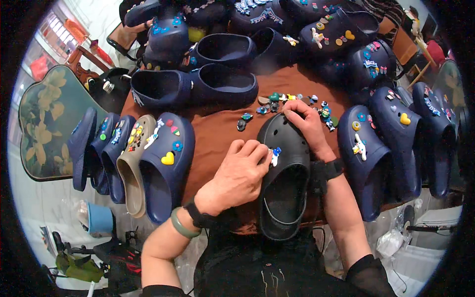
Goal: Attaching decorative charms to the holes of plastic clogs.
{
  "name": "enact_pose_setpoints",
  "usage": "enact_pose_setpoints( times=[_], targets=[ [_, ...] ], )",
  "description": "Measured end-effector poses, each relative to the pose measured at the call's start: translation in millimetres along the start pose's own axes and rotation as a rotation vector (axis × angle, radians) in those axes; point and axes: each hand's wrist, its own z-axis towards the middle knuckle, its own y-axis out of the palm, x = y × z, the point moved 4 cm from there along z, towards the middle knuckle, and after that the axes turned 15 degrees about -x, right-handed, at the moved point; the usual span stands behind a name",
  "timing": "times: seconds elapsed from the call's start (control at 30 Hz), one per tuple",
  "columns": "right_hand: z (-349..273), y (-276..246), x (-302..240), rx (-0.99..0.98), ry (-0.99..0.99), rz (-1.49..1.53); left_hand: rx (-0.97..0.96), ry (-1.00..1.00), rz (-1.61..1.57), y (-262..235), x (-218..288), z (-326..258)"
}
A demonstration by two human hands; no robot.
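Observation:
A black clog [293, 153] with holes in its upper stands in front of me, heel toward my body. My left hand [235, 173] has its fingers curled and pinches a small blue-and-white shoe charm [275, 156] at the left side of the upper. With its fingers over the toe, my right hand [308, 124] grips the clog from the right. The fingertips' exact hold on the charm is partly hidden. Just beyond the toe lies a scatter of loose charms [273, 101] in several colours.
A brown cloth [210, 123] covers the table. Navy clogs with charms [168, 133] and a taupe clog [132, 173] line the left; more navy clogs [363, 158] stand at the right. Others [225, 84] crowd the far side, where another person's hand [141, 27] shows. A blue bin [100, 219] stands lower left.

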Motion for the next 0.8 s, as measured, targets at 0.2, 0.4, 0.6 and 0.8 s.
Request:
enact_pose_setpoints(
  times=[0.2, 0.4, 0.6, 0.8],
  targets=[
    [2.1, 0.8, -1.4, -0.003, 0.025, 0.010, -0.100, 0.121, 0.097, 6.5, -28.5, -5.2],
    [2.8, 2.2, 0.0, -0.007, -0.007, 0.023, 0.074, -0.154, -0.738, 24.4, -38.9, -12.6],
    [-0.2, 0.7, -4.1, -0.001, 0.020, 0.024, 0.116, -0.084, -0.766, 25.3, -44.5, -8.0],
    [1.2, 1.5, 1.0, -0.021, 0.032, 0.066, 0.351, -0.208, -0.621, 11.7, -90.3, 1.5]
  ],
)
